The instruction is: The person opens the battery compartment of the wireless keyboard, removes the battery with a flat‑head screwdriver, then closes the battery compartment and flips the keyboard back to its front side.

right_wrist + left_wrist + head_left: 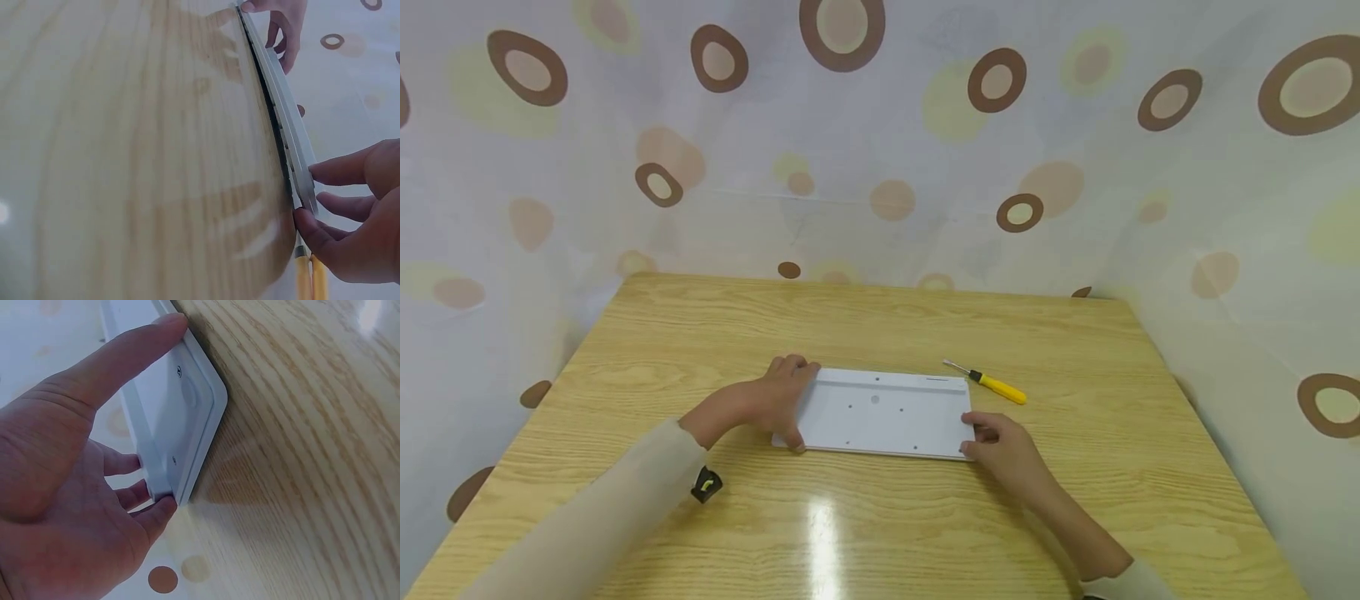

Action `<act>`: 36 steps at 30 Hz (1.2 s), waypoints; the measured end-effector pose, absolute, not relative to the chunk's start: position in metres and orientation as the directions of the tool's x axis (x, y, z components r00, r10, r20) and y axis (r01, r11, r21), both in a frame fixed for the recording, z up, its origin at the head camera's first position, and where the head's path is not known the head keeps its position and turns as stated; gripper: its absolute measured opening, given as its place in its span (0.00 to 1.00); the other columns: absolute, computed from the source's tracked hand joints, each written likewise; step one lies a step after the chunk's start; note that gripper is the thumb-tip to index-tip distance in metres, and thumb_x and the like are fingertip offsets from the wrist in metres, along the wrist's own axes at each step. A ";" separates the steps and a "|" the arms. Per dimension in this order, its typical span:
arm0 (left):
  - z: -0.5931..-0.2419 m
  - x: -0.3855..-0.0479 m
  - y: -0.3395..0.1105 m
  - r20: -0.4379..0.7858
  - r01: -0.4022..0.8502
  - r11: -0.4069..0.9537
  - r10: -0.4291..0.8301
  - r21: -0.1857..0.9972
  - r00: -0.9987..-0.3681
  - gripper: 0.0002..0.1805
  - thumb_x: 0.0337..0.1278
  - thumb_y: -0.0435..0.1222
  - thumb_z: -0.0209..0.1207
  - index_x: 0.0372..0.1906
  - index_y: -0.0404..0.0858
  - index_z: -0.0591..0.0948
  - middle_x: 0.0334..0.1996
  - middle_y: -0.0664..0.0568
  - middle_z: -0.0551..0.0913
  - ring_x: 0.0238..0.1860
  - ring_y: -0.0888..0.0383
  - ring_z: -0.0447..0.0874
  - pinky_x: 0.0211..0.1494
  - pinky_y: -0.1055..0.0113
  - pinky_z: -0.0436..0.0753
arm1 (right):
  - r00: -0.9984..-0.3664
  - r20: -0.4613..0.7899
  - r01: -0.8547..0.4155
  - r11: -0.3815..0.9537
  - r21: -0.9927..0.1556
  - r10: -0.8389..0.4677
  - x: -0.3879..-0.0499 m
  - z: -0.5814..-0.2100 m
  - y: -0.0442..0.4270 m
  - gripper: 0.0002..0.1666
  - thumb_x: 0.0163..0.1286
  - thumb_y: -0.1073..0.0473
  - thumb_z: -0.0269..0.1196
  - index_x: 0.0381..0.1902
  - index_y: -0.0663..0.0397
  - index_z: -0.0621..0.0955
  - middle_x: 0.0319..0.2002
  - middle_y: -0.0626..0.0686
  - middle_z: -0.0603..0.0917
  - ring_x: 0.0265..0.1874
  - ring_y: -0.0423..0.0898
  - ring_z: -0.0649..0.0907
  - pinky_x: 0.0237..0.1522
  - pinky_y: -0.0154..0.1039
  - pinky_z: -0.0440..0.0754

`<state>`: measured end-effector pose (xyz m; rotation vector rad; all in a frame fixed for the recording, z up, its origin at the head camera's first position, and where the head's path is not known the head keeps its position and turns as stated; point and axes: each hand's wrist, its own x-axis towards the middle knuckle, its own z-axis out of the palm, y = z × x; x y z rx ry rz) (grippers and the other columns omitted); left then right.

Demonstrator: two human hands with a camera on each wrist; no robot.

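Note:
A thin white keyboard (pixel 880 417) is held underside up over the middle of the table, its long sides running left to right. Small screws dot its flat back, and a raised ridge follows the far edge. My left hand (pixel 778 402) spans the left end, thumb on the near edge and fingers on the far edge. In the left wrist view, the rounded corner of the keyboard (pixel 169 406) shows beside the thumb. At the other end, my right hand (pixel 1006 454) pinches the short edge between thumb and fingers. The keys face down, mostly hidden.
A screwdriver (pixel 1000 387) with a yellow handle lies behind the keyboard's right end, its tip pointing left. The wooden table (pixel 880 325) meets a dotted cloth (pixel 880 150) at the back and sides. A bright reflection crosses the tabletop in front.

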<state>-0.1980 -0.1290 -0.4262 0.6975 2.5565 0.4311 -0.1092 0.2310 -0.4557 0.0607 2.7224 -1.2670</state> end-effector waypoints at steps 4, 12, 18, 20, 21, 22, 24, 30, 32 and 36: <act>-0.426 -0.196 -0.130 -0.340 0.406 0.826 0.540 0.392 -0.770 0.70 0.33 0.51 0.82 0.78 0.33 0.51 0.74 0.35 0.52 0.70 0.39 0.53 0.70 0.43 0.67 | -0.990 -0.136 0.074 0.703 -0.707 -0.033 -0.111 -0.455 0.229 0.23 0.64 0.63 0.70 0.58 0.58 0.82 0.48 0.55 0.82 0.43 0.47 0.79 0.48 0.42 0.79; -0.427 -0.202 -0.116 -0.165 0.476 0.814 0.547 0.332 -0.820 0.43 0.57 0.56 0.69 0.70 0.35 0.71 0.71 0.40 0.65 0.70 0.40 0.59 0.69 0.46 0.70 | -0.990 -0.134 0.076 0.686 -0.723 -0.032 -0.129 -0.454 0.242 0.23 0.68 0.59 0.67 0.60 0.58 0.80 0.52 0.55 0.84 0.49 0.50 0.82 0.53 0.48 0.81; -0.435 -0.216 -0.077 0.005 0.509 0.760 0.554 0.405 -0.832 0.22 0.65 0.45 0.65 0.60 0.40 0.83 0.59 0.46 0.81 0.62 0.46 0.75 0.65 0.50 0.74 | -0.991 -0.120 0.064 0.547 -0.834 -0.066 -0.148 -0.452 0.249 0.26 0.72 0.58 0.63 0.66 0.58 0.76 0.58 0.60 0.80 0.53 0.54 0.79 0.50 0.43 0.80; -0.437 -0.220 -0.061 0.002 0.492 0.733 0.556 0.469 -0.831 0.19 0.67 0.42 0.64 0.58 0.41 0.83 0.56 0.49 0.83 0.59 0.49 0.79 0.63 0.53 0.77 | -0.990 -0.109 0.052 0.507 -0.860 -0.084 -0.153 -0.452 0.249 0.27 0.72 0.58 0.63 0.66 0.59 0.75 0.60 0.61 0.78 0.53 0.53 0.78 0.49 0.38 0.79; -0.438 -0.223 -0.053 -0.005 0.482 0.718 0.560 0.502 -0.829 0.18 0.67 0.41 0.63 0.58 0.41 0.84 0.54 0.50 0.84 0.56 0.51 0.80 0.60 0.55 0.78 | -0.991 -0.103 0.047 0.496 -0.867 -0.086 -0.156 -0.453 0.249 0.27 0.72 0.58 0.63 0.66 0.59 0.75 0.60 0.61 0.77 0.52 0.53 0.77 0.48 0.36 0.78; -0.440 -0.225 -0.046 -0.016 0.467 0.701 0.563 0.539 -0.826 0.17 0.68 0.40 0.63 0.58 0.41 0.84 0.53 0.51 0.85 0.54 0.53 0.81 0.58 0.57 0.79 | -0.991 -0.105 0.051 0.486 -0.872 -0.086 -0.159 -0.454 0.248 0.27 0.72 0.58 0.64 0.66 0.59 0.75 0.60 0.62 0.77 0.51 0.52 0.76 0.46 0.35 0.78; -0.442 -0.229 -0.033 -0.037 0.433 0.665 0.569 0.608 -0.821 0.16 0.68 0.39 0.62 0.58 0.41 0.84 0.50 0.52 0.85 0.49 0.56 0.81 0.52 0.61 0.80 | -0.991 -0.111 0.063 0.478 -0.876 -0.074 -0.164 -0.455 0.245 0.26 0.72 0.58 0.64 0.66 0.59 0.76 0.58 0.61 0.77 0.49 0.50 0.75 0.44 0.32 0.78; -0.446 -0.238 0.000 -0.059 0.389 0.600 0.590 0.699 -0.805 0.15 0.68 0.38 0.62 0.57 0.41 0.83 0.50 0.52 0.84 0.46 0.59 0.79 0.48 0.65 0.79 | -0.990 -0.127 0.084 0.494 -0.866 -0.055 -0.174 -0.459 0.241 0.25 0.71 0.58 0.65 0.64 0.54 0.79 0.56 0.57 0.78 0.45 0.49 0.73 0.39 0.33 0.77; -0.447 -0.240 0.008 -0.067 0.386 0.597 0.595 0.703 -0.801 0.16 0.68 0.38 0.62 0.57 0.41 0.83 0.50 0.52 0.84 0.47 0.59 0.80 0.50 0.64 0.79 | -0.989 -0.127 0.077 0.495 -0.866 -0.069 -0.177 -0.460 0.241 0.24 0.71 0.58 0.65 0.63 0.55 0.79 0.55 0.57 0.77 0.44 0.49 0.73 0.38 0.34 0.76; -0.449 -0.242 0.018 -0.088 0.382 0.600 0.606 0.703 -0.791 0.15 0.68 0.38 0.63 0.56 0.42 0.84 0.50 0.53 0.85 0.47 0.59 0.80 0.53 0.64 0.79 | -0.989 -0.124 0.066 0.505 -0.861 -0.082 -0.180 -0.462 0.239 0.22 0.71 0.59 0.65 0.61 0.57 0.81 0.51 0.58 0.78 0.41 0.49 0.74 0.37 0.34 0.76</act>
